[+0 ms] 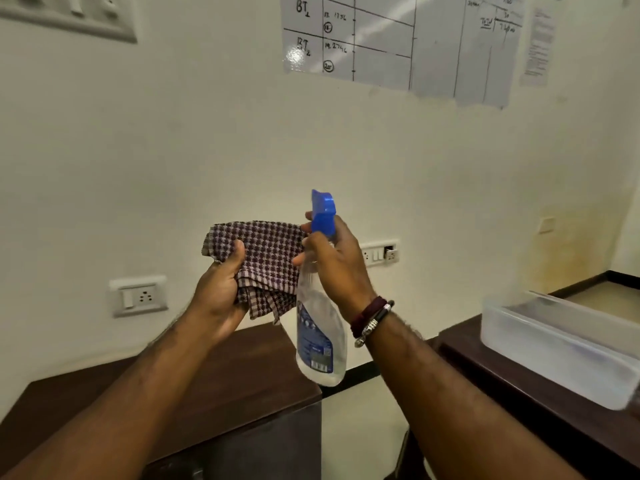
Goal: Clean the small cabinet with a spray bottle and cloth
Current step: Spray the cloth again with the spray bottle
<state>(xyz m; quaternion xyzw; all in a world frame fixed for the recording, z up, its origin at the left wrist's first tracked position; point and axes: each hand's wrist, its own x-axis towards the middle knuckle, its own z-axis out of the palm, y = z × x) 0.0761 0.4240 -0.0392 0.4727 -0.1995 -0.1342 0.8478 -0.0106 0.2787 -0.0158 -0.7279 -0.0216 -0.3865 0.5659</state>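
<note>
Soft checked cloth (258,258), one piece, sits bunched in the left grip (221,289), fingers curled round its lower fold; it is light and limp, best held gathered. Just right of it, the right grip (334,261) wraps the neck of the one clear bottle (320,337) under its blue head, likely light, smooth and slippery if wet. Below both grips stands one dark cabinet (242,372). Right of them, one plastic tub (554,337) rests on a desk (519,386).
</note>
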